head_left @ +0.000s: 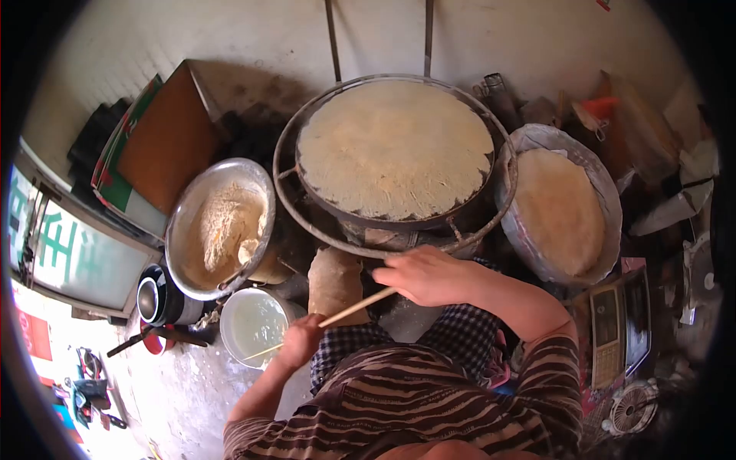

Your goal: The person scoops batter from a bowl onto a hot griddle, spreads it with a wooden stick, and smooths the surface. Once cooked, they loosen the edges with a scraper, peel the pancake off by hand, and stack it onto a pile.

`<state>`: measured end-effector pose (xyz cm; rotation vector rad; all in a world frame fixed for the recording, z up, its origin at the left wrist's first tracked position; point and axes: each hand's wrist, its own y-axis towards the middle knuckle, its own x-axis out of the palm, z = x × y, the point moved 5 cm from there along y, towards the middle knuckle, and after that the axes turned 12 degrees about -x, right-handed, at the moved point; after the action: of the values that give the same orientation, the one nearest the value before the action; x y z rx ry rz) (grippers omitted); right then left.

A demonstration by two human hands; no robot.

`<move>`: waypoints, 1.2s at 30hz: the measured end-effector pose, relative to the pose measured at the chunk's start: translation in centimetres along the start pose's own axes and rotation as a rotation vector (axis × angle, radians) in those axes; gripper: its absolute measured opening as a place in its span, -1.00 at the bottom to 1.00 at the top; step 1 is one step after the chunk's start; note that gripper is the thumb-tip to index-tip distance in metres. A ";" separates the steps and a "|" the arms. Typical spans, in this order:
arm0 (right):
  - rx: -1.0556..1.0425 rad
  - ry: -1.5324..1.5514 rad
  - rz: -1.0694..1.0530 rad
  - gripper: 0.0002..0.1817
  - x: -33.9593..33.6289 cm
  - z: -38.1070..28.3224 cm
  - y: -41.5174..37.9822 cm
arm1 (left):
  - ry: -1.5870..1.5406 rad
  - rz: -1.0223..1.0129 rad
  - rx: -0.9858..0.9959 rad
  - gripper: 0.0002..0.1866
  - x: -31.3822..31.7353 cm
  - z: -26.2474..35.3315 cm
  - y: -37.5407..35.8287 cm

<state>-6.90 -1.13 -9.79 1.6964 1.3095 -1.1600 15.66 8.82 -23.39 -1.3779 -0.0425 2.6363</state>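
Griddle (395, 149): landmark; round, in a ring frame (285, 208), a thin pale sheet (391, 138) spread nearly to its ragged edge.
Basin (606, 201): right of the griddle; lined, holding a browned flat stack (560, 211).
Bowl (175, 253): left of the griddle; metal, holding pale dough (230, 226).
Bucket (230, 337): near-left of the griddle; white, with cloudy liquid.
Right hand (429, 277): just before the griddle's near rim; fingers closed on the stick's thick end, thumb hidden.
Left hand (302, 340): nearer the body than the griddle; fingers together, clamped around the stick's middle.
Stick (356, 308): on the near side of the griddle, slanting between the hands, thin end over the bucket.

Handling, as judged: keep the thick end steady in the right hand and the left grip light; hold the thin end over the bucket to catch drips. Keep knuckles off the ring frame, which may be hot.

Writing: green characters on a panel (100, 245), far left of the griddle, not surely legible; tiny shirt (399, 391) print, unreadable. Brands: none legible.
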 end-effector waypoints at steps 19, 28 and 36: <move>0.679 0.089 0.545 -0.35 12.3 8.1 -8.3 | 0.526 0.165 0.190 -0.29 3.1 6.3 27.2; 1.106 -0.172 0.357 -0.32 11.1 8.6 -18.9 | 0.397 0.063 0.381 -0.27 13.3 17.0 33.8; 0.966 0.836 1.037 -0.37 15.3 4.7 -21.9 | 0.165 0.052 0.590 -0.47 15.1 23.6 30.8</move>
<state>-27.74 5.53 -25.79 3.1743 -0.0715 -0.3782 -16.21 -17.90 -25.24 -1.3697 0.7335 2.2758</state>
